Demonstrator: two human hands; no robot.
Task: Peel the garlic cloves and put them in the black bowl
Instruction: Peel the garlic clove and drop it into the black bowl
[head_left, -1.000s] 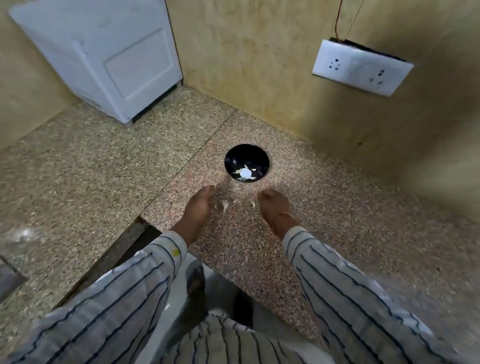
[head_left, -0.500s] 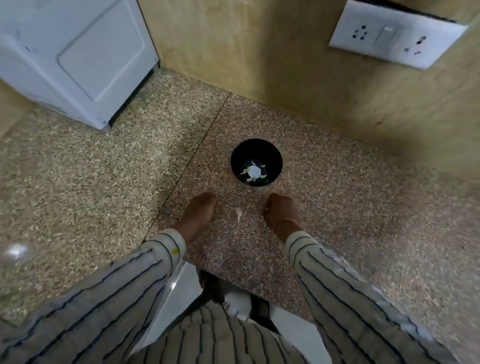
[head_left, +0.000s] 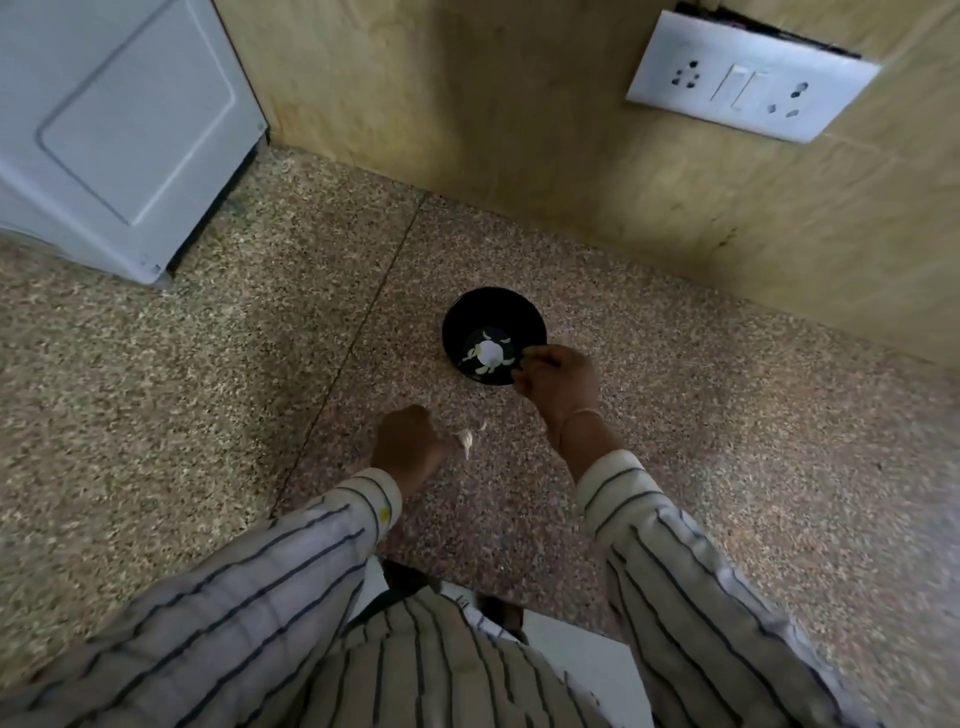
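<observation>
A: Nearest first: left hand (head_left: 410, 447), back to camera, fingers curled under. Palm side hidden, so cannot tell whether it grips anything
B: And the loose garlic clove (head_left: 466, 441)?
A: Just beside that hand, on its thumb side, lying on the surface (head_left: 727, 467). Long axis runs roughly near-to-far, tapered end toward the person. Touching the hand or just apart: cannot tell. Small peel scrap (head_left: 482, 426) just beyond it
B: The right hand (head_left: 558, 387)?
A: Farther out, over the near right rim of the black bowl (head_left: 467, 312), fingertips (head_left: 524, 358) drawn together as in a pinch. Anything between them is too small to make out
B: Bowl contents?
A: Some pale pieces (head_left: 488, 356) at the bottom, beyond and left of those fingertips. Blurred, count unreadable
B: Judgement?
A: The left hand is much the nearer to the loose clove; a short reach toward its thumb side should take it
</observation>
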